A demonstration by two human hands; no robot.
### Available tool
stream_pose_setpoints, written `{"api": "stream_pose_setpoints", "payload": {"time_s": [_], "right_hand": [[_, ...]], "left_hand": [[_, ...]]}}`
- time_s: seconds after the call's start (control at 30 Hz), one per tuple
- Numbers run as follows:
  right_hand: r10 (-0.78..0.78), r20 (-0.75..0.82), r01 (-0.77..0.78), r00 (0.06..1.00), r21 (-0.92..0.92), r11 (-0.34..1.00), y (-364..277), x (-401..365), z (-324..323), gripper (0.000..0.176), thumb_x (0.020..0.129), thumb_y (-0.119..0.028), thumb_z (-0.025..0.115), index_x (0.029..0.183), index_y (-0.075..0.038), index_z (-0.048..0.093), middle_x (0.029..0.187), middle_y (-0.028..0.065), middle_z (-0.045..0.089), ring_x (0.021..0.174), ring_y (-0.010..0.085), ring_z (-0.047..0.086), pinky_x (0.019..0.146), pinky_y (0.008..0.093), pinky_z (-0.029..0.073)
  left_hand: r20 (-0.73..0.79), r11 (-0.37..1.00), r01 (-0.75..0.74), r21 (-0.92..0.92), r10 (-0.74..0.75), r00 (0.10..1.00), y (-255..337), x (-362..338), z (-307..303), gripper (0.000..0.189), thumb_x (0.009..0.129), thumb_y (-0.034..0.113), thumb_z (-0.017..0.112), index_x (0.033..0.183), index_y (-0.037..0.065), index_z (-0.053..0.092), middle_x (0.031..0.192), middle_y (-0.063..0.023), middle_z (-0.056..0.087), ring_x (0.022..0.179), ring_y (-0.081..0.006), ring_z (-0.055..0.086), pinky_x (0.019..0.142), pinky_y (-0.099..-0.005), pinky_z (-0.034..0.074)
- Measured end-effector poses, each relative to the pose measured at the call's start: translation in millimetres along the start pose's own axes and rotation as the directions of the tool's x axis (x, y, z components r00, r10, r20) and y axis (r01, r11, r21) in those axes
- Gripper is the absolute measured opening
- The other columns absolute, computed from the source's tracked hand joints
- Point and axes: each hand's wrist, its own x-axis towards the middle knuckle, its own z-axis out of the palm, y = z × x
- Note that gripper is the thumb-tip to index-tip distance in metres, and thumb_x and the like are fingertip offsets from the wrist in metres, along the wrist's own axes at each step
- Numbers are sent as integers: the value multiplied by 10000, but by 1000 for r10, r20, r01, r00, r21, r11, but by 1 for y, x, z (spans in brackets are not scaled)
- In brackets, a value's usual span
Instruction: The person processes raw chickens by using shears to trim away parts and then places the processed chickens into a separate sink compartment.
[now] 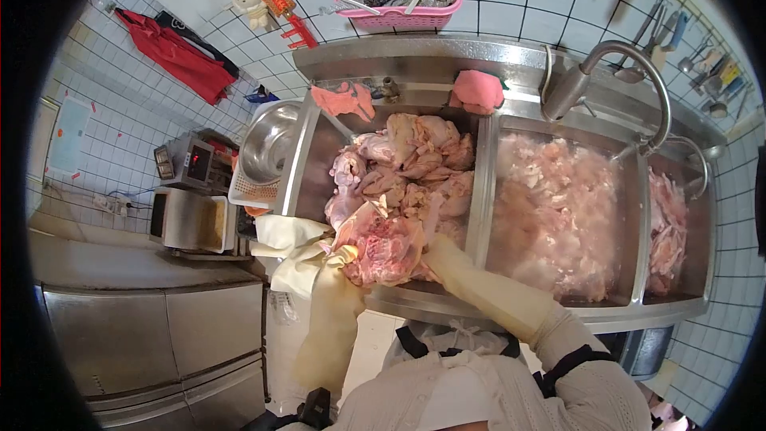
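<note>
An opened-out raw chicken carcass point(385, 246), its pink inner side facing up, is spread between my hands over the near edge of the left sink basin. My left hand point(339, 262), in a long cream rubber glove, is closed on the carcass's left edge. At its right edge is my right hand point(437, 255), gloved alike and closed against the meat, with its fingertips partly hidden. Behind the carcass, several whole plucked chickens point(419, 144) lie heaped in the basin.
The middle basin point(488, 191) holds pale meat pieces point(558, 215) in cloudy water, under a curved faucet point(570, 92). More meat point(666, 231) lies in the right basin. Pink cloths point(477, 92) rest on the back ledge. A steel bowl point(270, 140) stands at left.
</note>
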Motion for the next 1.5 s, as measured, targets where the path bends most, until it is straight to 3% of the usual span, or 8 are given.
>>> {"api": "stream_pose_setpoints", "payload": {"time_s": [0.07,0.13,0.7,0.97,1.17,1.3,1.4,1.5], "right_hand": [[-38,-102,18,994,-187,982,-5,8,6,267,920,-269,599,1012,-23,642,721,92,668,557,207,587,510,356,436],[-597,-74,496,799,-483,722,-6,15,-1,316,972,-306,501,1106,-53,634,832,163,688,675,323,664,659,419,515],[-642,160,627,750,-483,611,-32,-14,-46,540,803,-184,686,1305,-15,582,1107,211,679,988,303,667,863,367,508],[-82,74,65,994,207,976,30,86,-15,422,910,-345,629,1239,-82,596,1117,167,677,999,320,658,799,384,536],[46,246,-188,968,596,781,36,100,-9,494,923,-401,600,1312,-101,557,1121,156,667,960,290,658,748,394,529],[146,130,-163,981,956,244,157,189,64,541,931,-439,581,1360,-113,530,1124,150,661,934,270,658,714,401,525],[118,460,-371,880,511,775,62,45,-5,792,875,-628,573,1410,-59,436,1183,177,624,952,290,641,710,398,519],[66,351,-265,934,559,786,47,22,-10,922,831,-731,563,1427,-44,410,1258,224,582,1014,344,629,833,412,509]], "left_hand": [[-179,992,-107,67,117,977,5,-6,6,377,816,154,626,1182,71,601,1120,-107,650,1020,-295,657,889,-435,566],[-117,989,-125,79,134,984,6,-8,-6,401,818,146,623,1209,65,589,1144,-114,647,1037,-300,653,909,-447,559],[115,993,81,-82,-71,991,11,-8,-19,569,807,51,571,1362,-4,458,1282,-175,589,1164,-341,608,1022,-502,513],[-26,998,58,-14,-58,998,7,0,-30,574,771,19,521,1342,-17,475,1236,-172,617,1116,-321,639,988,-473,538],[-3,994,3,111,-2,1000,7,-17,-43,512,785,8,528,1296,-4,525,1194,-150,632,1044,-293,666,870,-407,587],[-90,999,34,36,-31,996,11,-7,-53,496,796,-5,532,1291,17,534,1187,-140,635,1038,-287,666,870,-406,587],[-45,999,-26,43,27,999,10,-11,-39,458,821,-8,523,1277,32,544,1184,-132,641,1045,-289,667,873,-421,588],[-31,951,-22,-307,14,999,14,1,-23,493,832,-62,507,1305,74,526,1280,-122,600,1175,-283,608,971,-434,549]]}}
